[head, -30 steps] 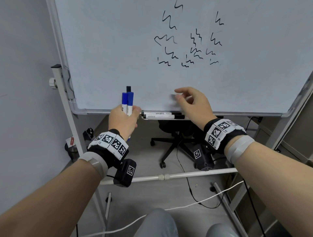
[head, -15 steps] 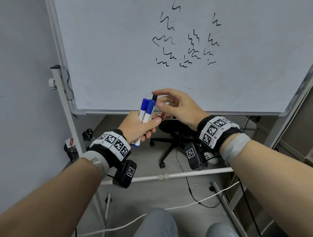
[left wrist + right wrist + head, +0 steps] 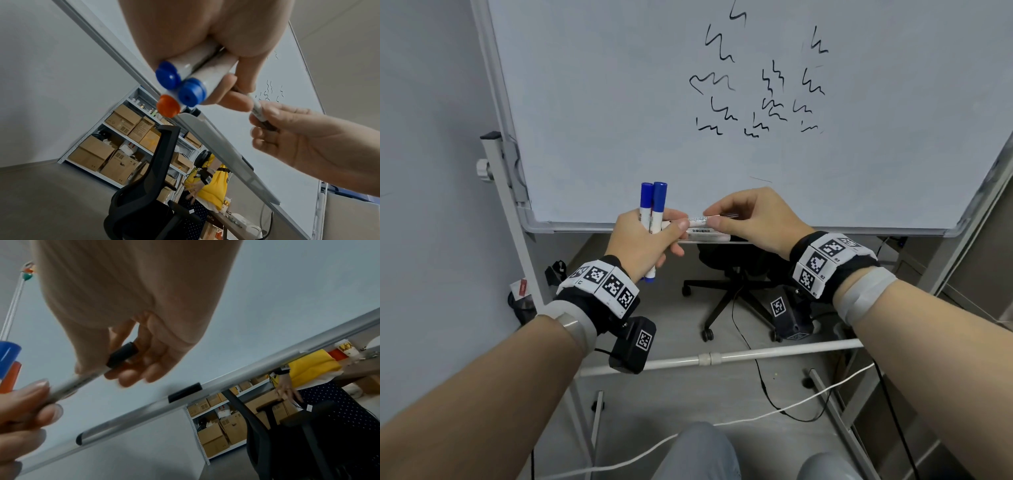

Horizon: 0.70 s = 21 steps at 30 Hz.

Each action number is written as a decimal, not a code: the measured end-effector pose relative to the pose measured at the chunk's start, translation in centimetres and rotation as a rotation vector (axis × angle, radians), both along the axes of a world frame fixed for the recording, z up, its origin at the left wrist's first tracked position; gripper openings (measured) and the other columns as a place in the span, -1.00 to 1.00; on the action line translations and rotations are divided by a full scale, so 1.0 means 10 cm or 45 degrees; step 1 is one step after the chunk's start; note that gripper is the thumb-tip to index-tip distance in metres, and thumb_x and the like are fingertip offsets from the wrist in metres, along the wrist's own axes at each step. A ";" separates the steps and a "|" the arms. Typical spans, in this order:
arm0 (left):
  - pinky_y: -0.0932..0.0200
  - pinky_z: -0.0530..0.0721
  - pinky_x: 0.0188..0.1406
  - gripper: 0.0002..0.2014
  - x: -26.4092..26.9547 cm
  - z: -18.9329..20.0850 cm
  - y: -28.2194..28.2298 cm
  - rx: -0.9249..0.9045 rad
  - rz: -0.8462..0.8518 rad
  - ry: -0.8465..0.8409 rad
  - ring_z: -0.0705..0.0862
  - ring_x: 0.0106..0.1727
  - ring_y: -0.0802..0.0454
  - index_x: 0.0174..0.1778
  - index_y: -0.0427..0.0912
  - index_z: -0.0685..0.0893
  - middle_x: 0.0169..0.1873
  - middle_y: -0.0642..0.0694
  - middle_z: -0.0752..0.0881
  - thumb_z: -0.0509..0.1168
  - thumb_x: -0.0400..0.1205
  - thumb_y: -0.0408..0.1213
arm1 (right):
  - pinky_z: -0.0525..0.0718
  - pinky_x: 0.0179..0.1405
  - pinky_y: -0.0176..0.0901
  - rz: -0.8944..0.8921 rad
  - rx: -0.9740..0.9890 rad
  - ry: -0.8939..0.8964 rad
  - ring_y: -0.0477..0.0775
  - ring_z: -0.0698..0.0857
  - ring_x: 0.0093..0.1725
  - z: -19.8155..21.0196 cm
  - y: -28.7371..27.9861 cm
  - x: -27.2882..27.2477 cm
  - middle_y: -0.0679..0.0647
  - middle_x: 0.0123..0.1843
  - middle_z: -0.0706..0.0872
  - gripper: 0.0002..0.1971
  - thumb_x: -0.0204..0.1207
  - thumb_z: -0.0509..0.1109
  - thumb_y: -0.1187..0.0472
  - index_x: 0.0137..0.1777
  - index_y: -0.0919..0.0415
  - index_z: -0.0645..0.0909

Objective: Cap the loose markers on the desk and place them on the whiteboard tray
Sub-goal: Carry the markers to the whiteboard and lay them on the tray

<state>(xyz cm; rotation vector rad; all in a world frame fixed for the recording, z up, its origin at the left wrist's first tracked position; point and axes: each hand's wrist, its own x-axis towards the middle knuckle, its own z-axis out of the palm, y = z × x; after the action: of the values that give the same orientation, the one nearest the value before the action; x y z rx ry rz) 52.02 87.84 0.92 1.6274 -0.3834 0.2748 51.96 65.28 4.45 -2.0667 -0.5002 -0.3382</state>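
Where it stood upright before, the black marker [image 3: 700, 219] now lies level, pinched by both hands' fingers [image 3: 714, 222].

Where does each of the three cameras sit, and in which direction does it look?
Head: sits on the person's head, looks forward and down at the whiteboard and its tray; both forearms, left hand and right hand show.
Left wrist: under the left wrist, looks up along the palm at two blue markers and an orange-ended marker.
Right wrist: under the right wrist, looks up along the palm at the black marker.
Shared: all three show the black marker, held by both hands, and the tray.
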 end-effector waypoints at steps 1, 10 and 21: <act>0.14 0.58 -0.58 -0.86 0.01 -0.01 0.00 0.005 0.012 -0.007 0.80 -0.38 -0.11 0.05 -0.13 0.85 -0.23 -0.19 0.89 0.51 0.63 -0.18 | 0.76 0.08 -0.34 -0.025 -0.053 -0.009 -0.13 0.83 -0.11 0.00 0.00 0.01 0.01 -0.04 0.93 -0.84 0.55 0.65 0.15 0.08 0.14 0.90; 0.37 0.53 -0.60 -0.85 0.18 -0.18 0.04 0.083 0.418 -0.043 0.75 -0.47 0.08 0.02 -0.09 0.79 -0.26 -0.09 0.83 0.48 0.62 -0.13 | 0.42 0.38 0.09 -0.535 -0.365 -0.182 0.01 0.61 0.30 -0.20 -0.04 0.17 -0.32 -0.08 0.82 -0.88 0.44 0.56 -0.29 -0.10 -0.37 0.83; 0.20 0.59 -0.52 -0.85 0.20 -0.21 0.06 0.112 0.385 -0.005 0.76 -0.46 0.07 0.04 -0.08 0.78 -0.26 -0.05 0.83 0.48 0.62 -0.13 | 0.22 0.25 -0.01 -0.549 -0.465 -0.142 0.08 0.44 0.42 -0.24 -0.02 0.18 -0.45 -0.06 0.64 -0.79 0.50 0.53 -0.32 0.08 -0.40 0.85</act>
<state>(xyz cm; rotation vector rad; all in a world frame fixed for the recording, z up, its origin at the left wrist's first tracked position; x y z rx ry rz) 54.04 88.45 -1.16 1.7714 -0.1521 0.4942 53.75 65.07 2.02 -2.5208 -0.1826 -0.6578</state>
